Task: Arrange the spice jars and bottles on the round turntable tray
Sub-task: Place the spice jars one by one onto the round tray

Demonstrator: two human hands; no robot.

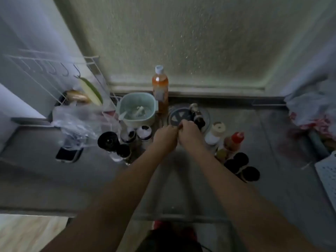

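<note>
The round clear turntable tray (206,113) with a dark hub sits on the counter near the back wall. One dark bottle (197,116) stands on it at the right. My left hand (166,136) and my right hand (190,133) meet at the tray's near rim, fingers closed; whether they grip the rim or something small is hidden. Black-lidded jars (109,140) stand left of my hands. A cream-lidded jar (216,132), a red-capped bottle (234,140) and more black-lidded jars (241,166) stand to the right.
A tall orange bottle (160,88) stands by the back wall beside a pale green bowl (138,108). A wire rack (76,84), plastic bags (78,120) and a phone (69,154) crowd the left. A bag (312,110) and white board (327,171) lie right.
</note>
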